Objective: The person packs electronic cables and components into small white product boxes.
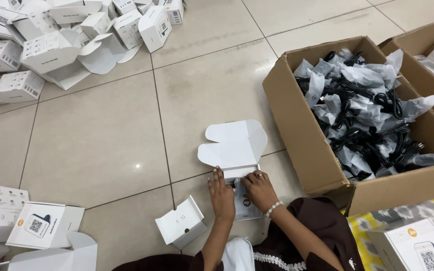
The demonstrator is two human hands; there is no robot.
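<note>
Both hands were down on one small white carton point(237, 173) on the tiled floor point(101, 135), right in front of the person's knees. Its lid flaps stood open, pointing away from the person.

Left hand point(221, 193): lay flat along the carton's left side, fingers together and extended, fingertips at the box's near rim. Not gripping anything that I could see.

Right hand point(259, 188): curled over the box's opening from the right, fingers bent onto the front edge. It wore a ring and a white bead bracelet. Looked like it pressed or pinched something at the rim, but I couldn't tell what, since the fingers hid it.

A printed white sheet or pack point(244, 206) lay partly under the right hand, between the two wrists.

Around it:
- Small closed white box point(182, 226) on the floor just left of the left forearm, not touched.
- Large open cardboard box point(307, 145) to the right, full of black cables in clear bags point(362, 110). Well within reach, untouched.
- Second cardboard box point(423, 65) behind it, at the right edge.
- Heap of white cartons point(51, 45) at top left, well apart from the hands.
- A few more printed white boxes point(41, 226) at lower left, one more printed box point(418, 248) at lower right.
</note>
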